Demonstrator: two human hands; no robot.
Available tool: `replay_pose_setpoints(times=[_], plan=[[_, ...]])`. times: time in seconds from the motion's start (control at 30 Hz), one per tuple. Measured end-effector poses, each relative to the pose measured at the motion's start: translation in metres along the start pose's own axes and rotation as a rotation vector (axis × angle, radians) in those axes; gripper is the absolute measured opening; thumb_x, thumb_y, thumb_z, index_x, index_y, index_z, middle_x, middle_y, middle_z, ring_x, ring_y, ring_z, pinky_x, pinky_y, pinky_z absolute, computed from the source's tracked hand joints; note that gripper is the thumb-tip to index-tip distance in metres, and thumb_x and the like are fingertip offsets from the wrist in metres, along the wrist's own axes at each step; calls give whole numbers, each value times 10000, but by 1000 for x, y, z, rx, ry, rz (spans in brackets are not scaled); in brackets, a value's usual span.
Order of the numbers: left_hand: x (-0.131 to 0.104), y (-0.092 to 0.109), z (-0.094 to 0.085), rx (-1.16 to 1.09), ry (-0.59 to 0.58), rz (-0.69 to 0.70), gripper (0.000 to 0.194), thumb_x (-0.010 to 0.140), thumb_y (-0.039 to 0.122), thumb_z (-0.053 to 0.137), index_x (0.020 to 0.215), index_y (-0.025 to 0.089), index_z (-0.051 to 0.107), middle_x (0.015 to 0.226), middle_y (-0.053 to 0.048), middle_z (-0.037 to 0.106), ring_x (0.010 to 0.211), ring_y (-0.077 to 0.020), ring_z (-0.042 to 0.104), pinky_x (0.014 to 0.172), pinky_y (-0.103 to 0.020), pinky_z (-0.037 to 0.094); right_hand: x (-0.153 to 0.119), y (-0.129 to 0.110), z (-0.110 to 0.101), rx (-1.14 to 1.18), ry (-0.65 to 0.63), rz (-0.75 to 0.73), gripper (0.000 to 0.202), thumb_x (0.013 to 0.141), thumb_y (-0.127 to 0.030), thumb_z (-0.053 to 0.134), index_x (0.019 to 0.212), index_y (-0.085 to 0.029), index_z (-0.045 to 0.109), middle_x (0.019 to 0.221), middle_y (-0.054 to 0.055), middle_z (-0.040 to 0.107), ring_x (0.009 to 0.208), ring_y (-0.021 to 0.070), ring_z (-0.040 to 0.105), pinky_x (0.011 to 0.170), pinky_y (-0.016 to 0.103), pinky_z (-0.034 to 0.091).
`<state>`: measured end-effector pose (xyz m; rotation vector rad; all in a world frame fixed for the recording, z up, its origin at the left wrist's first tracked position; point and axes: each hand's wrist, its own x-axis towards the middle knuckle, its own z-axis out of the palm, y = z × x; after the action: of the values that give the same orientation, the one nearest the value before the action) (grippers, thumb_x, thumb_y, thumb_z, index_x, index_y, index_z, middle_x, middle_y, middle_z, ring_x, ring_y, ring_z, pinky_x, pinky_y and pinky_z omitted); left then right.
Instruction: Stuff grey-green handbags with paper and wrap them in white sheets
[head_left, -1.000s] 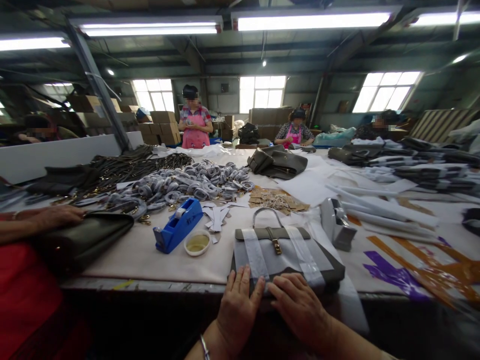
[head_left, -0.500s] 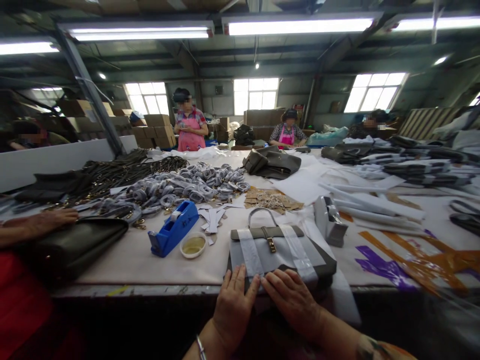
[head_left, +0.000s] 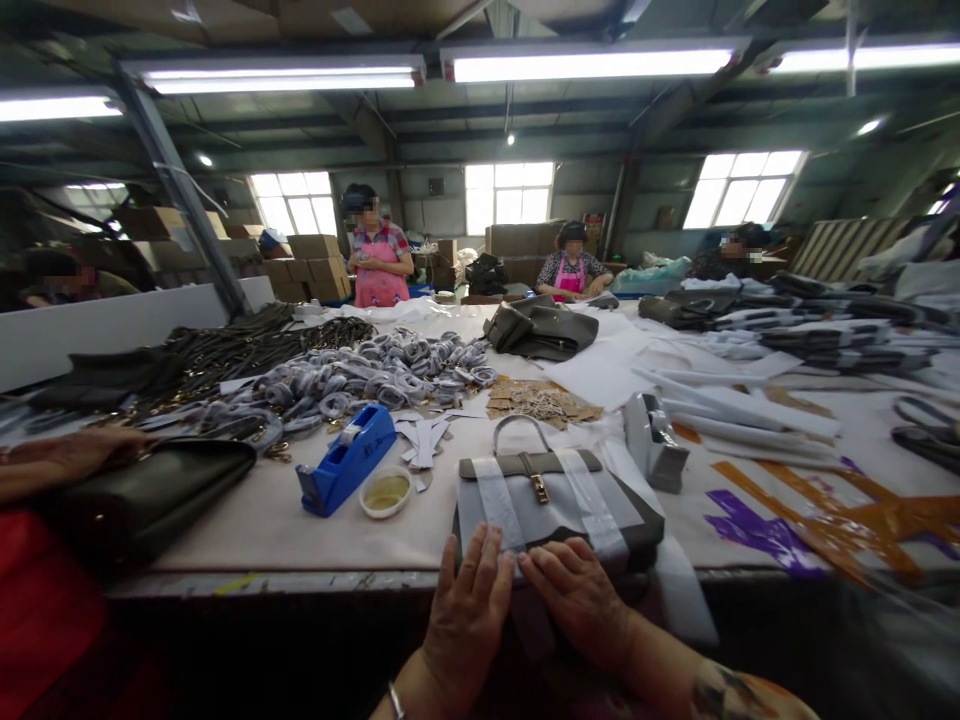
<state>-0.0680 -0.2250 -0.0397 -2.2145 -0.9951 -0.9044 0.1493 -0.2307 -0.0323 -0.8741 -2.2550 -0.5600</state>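
Note:
A dark olive handbag (head_left: pixel 491 466) lies at the table's front edge, with a gold clasp (head_left: pixel 540 488) and its handle pointing away from me. Pale protective sheets and strips (head_left: pixel 559 518) cover its front. My left hand (head_left: pixel 469 600) rests on the bag's near edge, fingers stretched out and slightly spread. Beside it, my right hand (head_left: pixel 577 595) lies over the same edge with fingers extended and a little bent. The two index fingers almost meet. Whatever is under my palms is hidden.
A blue tape dispenser (head_left: pixel 349 460), a white dish (head_left: pixel 386 492) of yellowish liquid and a grey dispenser (head_left: pixel 655 440) stand around the bag. Wrapped straps (head_left: pixel 375 370) are heaped behind. At left, a co-worker's hand (head_left: pixel 90 455) is on another dark bag (head_left: pixel 165 490). Purple tape (head_left: pixel 761 530) lies right.
My left hand's fingers have shifted slightly up and spread on the bag's near edge. The right hand stays nearly in place. The view has moved a little.

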Motion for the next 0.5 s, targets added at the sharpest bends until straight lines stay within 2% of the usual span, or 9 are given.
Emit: replay_pose_setpoints(times=[0.1,0.17,0.3,0.37,0.5], plan=[[3,-5,0,-41,-2,150,382,1037,137,365,1237,186,687,1291,-95,712,1222,-261,662,1029,-450,563,1,-3,-2,14,9,16,353,1068,-149,351,1208,-125,674,1059,87,717,971,225,586,891,406,384],[3,-9,1,-63,-31,199,408,1037,122,326,1234,159,681,1236,-101,735,1159,-251,696,959,-415,602,5,-4,-8,35,-20,26,336,1057,-157,373,1233,-114,656,1067,96,706,972,235,577,894,413,380],[3,-15,2,-106,-40,209,392,1035,118,329,1214,141,677,1240,-120,734,1158,-260,701,946,-434,618,19,2,-24,98,-252,47,267,990,-248,552,1228,-163,638,1049,78,681,913,241,557,854,419,389],[2,-15,3,-115,-39,208,379,1033,115,340,1210,135,673,1238,-127,733,1152,-260,704,946,-437,620,26,9,-26,93,-328,-4,220,952,-222,606,1165,-186,648,974,51,671,841,225,539,786,402,388],[2,-15,5,-121,-35,217,361,1024,106,361,1219,129,665,1235,-135,732,1150,-259,704,947,-430,618,33,18,-19,45,-322,-148,101,943,-159,599,1030,-167,650,848,38,629,739,209,496,649,376,342]])
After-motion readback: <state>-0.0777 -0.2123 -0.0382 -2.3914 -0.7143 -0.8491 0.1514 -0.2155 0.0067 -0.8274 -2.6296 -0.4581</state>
